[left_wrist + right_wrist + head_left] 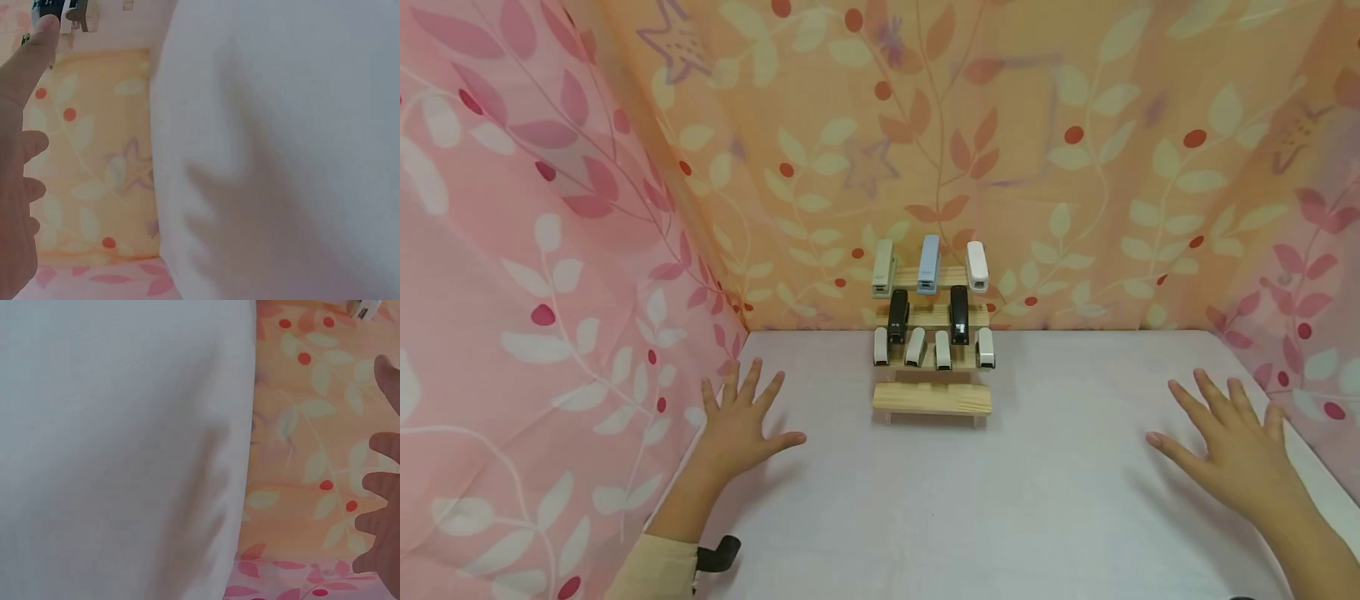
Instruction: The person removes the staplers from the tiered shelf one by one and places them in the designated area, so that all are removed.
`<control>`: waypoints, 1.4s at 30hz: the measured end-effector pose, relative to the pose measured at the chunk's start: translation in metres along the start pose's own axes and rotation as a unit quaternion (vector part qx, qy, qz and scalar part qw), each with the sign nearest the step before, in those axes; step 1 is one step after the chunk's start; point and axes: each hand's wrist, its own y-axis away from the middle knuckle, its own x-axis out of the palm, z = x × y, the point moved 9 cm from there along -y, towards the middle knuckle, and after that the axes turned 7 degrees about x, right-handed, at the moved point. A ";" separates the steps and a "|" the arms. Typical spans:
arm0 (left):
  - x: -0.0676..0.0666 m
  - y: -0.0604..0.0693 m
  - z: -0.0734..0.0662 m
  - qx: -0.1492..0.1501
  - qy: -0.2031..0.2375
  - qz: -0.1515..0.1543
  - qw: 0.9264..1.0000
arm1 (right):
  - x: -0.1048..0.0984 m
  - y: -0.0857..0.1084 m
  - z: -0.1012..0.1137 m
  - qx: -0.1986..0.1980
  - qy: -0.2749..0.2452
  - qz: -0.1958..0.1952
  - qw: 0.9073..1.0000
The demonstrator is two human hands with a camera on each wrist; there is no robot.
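Hands (736, 429) (1242, 454) outspread, staplers (959, 317) between them.

2 leaf-patterned pink curtains (535, 267) flank 1 orange curtain (1022, 158).

9 staplers (959, 315) on wdn rack (932, 398)

The left grip (11, 187) (a bare hand, partly cropped) occupies the left edge; one fingertip (47, 24) overlaps a dark item (50, 7), contact undetermined. A blurred hand shadow (250, 206) falls on the white counter (325, 94). Orange leaf-print cloth (94, 187) shows alongside, pink cloth (119, 279) at the bottom.
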 end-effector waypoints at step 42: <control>0.027 -0.021 -0.032 -0.033 0.272 -0.043 0.961 | -0.019 -0.031 0.045 0.067 -0.183 -0.011 0.981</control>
